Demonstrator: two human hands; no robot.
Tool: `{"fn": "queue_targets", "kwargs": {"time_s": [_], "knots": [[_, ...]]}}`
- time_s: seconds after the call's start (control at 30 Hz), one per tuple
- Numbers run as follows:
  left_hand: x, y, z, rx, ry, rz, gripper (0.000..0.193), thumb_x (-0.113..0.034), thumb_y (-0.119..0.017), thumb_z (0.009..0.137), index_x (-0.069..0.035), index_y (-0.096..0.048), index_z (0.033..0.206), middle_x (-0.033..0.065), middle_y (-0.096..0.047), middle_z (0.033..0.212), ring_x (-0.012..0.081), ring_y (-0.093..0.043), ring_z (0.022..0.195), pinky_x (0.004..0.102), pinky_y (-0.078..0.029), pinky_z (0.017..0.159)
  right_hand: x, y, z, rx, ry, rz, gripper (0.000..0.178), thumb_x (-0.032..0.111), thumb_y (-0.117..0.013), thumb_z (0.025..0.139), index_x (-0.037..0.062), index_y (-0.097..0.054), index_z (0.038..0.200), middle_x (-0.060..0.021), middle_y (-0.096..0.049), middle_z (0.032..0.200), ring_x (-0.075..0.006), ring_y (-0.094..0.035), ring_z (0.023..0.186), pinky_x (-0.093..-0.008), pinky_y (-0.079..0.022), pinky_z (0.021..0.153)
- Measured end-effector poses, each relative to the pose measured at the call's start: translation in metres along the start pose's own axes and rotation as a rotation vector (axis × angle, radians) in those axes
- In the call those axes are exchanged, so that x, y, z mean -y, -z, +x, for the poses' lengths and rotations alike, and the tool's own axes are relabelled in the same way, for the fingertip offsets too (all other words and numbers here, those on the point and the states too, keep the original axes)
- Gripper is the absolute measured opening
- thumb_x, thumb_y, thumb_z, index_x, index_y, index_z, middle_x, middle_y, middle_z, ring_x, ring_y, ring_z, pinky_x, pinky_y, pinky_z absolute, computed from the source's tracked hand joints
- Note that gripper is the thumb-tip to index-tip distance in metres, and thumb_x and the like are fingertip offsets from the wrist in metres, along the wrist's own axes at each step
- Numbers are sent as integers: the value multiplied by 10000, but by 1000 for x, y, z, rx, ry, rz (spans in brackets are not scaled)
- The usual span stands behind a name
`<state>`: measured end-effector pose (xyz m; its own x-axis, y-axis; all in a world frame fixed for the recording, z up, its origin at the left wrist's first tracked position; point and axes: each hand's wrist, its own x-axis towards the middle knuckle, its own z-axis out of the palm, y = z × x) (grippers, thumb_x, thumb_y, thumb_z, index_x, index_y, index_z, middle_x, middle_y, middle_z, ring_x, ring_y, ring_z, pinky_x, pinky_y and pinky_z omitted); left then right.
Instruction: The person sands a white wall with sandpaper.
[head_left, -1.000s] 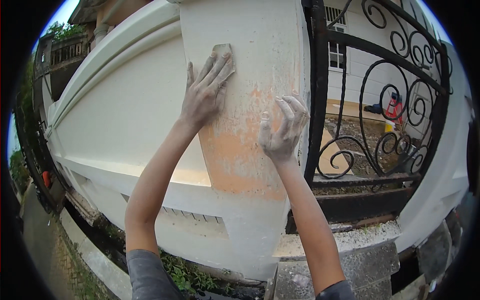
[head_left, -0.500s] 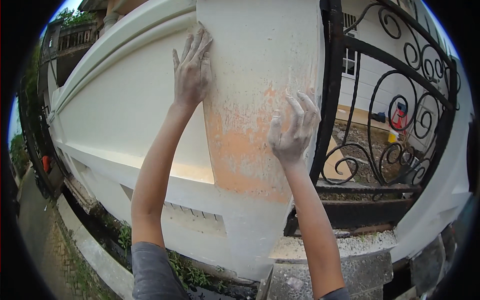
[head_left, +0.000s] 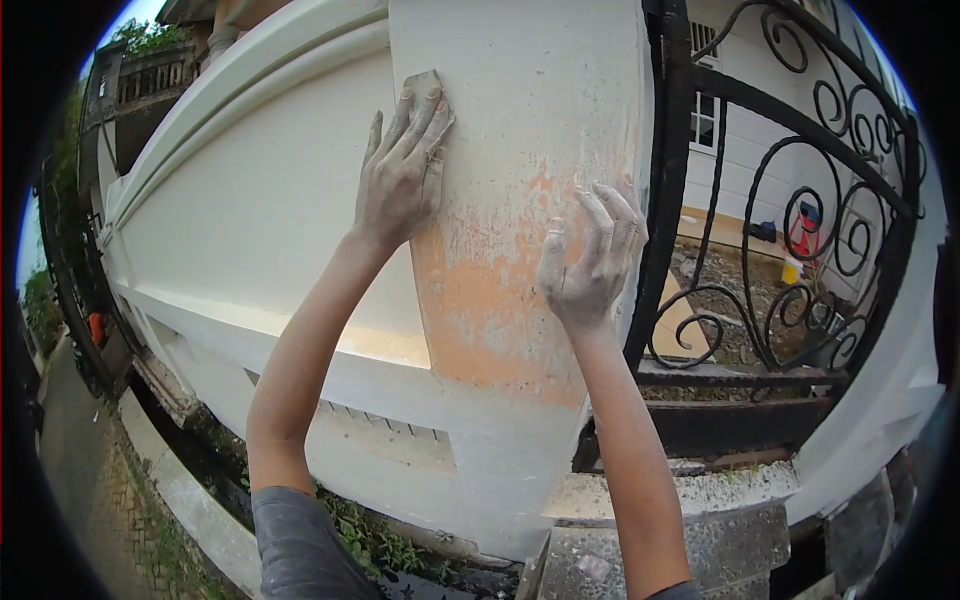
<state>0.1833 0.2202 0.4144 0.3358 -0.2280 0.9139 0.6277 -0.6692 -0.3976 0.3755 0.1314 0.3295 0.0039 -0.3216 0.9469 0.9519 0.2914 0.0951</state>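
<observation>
My left hand, coated in pale dust, presses a small grey sheet of sandpaper flat against the upper left part of the white pillar. The sheet's edge shows past my fingertips; the rest is hidden under the fingers. Further right and lower, my right hand leans on the pillar near its right edge, fingers bent and apart, with nothing visible in it. Between and below the hands, the paint is worn to an orange patch with grey streaks.
A black wrought-iron gate stands right beside the pillar. To the left runs a white wall panel with a ledge. Below are weeds, a ditch and a stone block. A yellow bucket sits behind the gate.
My left hand has slid down and to the right over the pillar, and more of the sandpaper shows above its fingers. My right hand stays at nearly the same spot.
</observation>
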Motion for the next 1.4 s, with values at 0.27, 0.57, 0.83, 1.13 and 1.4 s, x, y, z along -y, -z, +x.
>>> {"fn": "queue_targets", "kwargs": {"time_s": [0.27,0.57,0.83,1.13,1.4], "knots": [[31,5,26,-116,22,204,522,-63,-494,846,-129,-439,1360,52,-343,1468,297,-270,1371,578,-175,1093,11,3,7,16,44,-31,394,85,-555,744,46,-509,1133,-156,-518,1108,-371,-452,1157,-461,-341,965],[9,1,4,-14,21,22,502,-79,-472,879,-81,-403,1376,77,-334,1469,288,-293,1361,550,-218,1090,2,-1,1,-12,27,-21,374,139,-581,733,113,-542,1103,-91,-533,1077,-320,-460,1173,-479,-310,973],[-20,-13,-25,5,69,-56,508,-64,-470,869,-68,-405,1372,116,-311,1476,316,-281,1363,552,-225,1085,2,6,5,5,56,-52,391,73,-562,731,48,-508,1118,-141,-538,1077,-359,-478,1132,-461,-343,957],[4,-7,23,-139,123,-63,486,-82,-462,882,-103,-425,1366,90,-318,1477,296,-252,1378,560,-206,1091,4,6,8,15,60,-66,373,88,-570,742,53,-511,1109,-135,-539,1073,-354,-477,1127,-461,-345,957],[25,7,19,-31,56,143,475,-105,-469,898,-148,-429,1369,21,-346,1469,237,-279,1374,608,-123,1090,12,4,6,34,59,-52,373,92,-574,739,56,-517,1105,-125,-542,1059,-344,-477,1131,-449,-341,964]]}}
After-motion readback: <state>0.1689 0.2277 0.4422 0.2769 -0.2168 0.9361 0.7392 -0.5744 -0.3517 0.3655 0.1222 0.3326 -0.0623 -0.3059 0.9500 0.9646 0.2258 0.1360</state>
